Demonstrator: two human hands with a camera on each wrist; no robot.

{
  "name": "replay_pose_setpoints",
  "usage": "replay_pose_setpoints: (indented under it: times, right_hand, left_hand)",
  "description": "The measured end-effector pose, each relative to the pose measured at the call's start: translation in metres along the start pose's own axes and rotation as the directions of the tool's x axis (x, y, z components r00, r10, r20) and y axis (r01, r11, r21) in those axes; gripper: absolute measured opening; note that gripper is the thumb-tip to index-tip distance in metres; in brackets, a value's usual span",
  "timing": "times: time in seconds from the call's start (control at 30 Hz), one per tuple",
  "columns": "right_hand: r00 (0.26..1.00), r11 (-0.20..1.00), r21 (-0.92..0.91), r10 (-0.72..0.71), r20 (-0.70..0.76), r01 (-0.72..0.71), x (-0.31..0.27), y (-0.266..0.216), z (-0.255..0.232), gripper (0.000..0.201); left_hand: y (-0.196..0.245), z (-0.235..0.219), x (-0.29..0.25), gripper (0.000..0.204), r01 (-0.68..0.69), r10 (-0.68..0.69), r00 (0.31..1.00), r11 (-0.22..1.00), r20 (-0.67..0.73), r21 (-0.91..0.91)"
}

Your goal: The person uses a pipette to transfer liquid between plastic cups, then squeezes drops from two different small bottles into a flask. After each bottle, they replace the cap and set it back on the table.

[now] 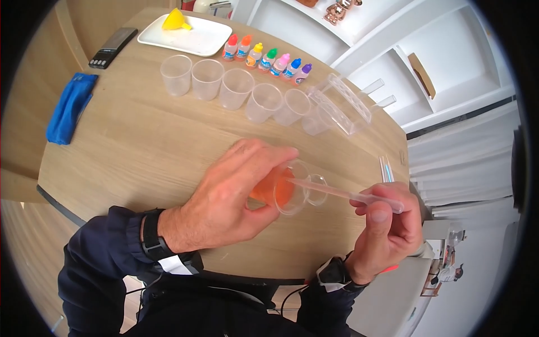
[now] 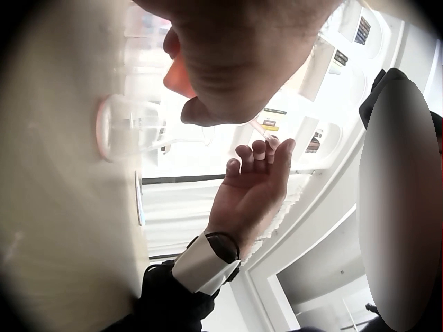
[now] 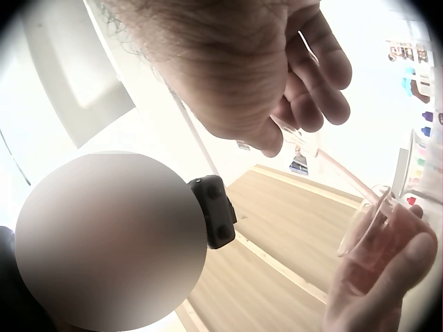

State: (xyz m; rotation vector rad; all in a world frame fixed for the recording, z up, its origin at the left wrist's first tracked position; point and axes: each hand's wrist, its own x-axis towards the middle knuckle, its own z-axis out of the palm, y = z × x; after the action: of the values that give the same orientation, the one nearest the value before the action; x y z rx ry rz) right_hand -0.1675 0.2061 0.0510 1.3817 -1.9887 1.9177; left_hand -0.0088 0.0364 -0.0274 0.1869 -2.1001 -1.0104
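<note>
A clear plastic cup [image 1: 286, 188] holding orange liquid is tilted on its side above the wooden table [image 1: 140, 151] and is gripped by the left hand [image 1: 224, 196], whose fingers are curled round it. A plastic pipette [image 1: 342, 194] is pinched at its bulb by the right hand [image 1: 384, 230], and its tip is set inside the cup's mouth. Behind, a row of empty clear cups [image 1: 236, 90] is lined up before small dropper bottles [image 1: 266, 59] with coloured caps, beside a white tray [image 1: 191, 36] bearing a yellow funnel [image 1: 175, 21].
</note>
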Motion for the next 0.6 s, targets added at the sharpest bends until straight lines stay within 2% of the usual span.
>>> replay_pose_setpoints:
  times: [0.23, 0.4, 0.6]
  right_hand:
    - [1.0, 1.0, -0.027, 0.002, -0.019, -0.003, 0.002, 0.0, -0.006, 0.033]
    - [0.997, 0.999, 0.028, -0.031, -0.065, 0.033, 0.006, 0.001, -0.012, 0.035]
    - [0.988, 0.995, 0.004, -0.102, -0.116, 0.103, 0.016, 0.006, -0.048, 0.04]
  left_hand:
    - [0.004, 0.001, 0.002, 0.075, 0.05, -0.05, 0.999, 0.999, 0.016, -0.003]
    - [0.006, 0.0, 0.004, 0.076, 0.075, -0.075, 0.997, 0.997, 0.034, 0.0]
    - [0.007, -0.002, 0.004, 0.077, 0.083, -0.083, 0.995, 0.997, 0.05, 0.01]
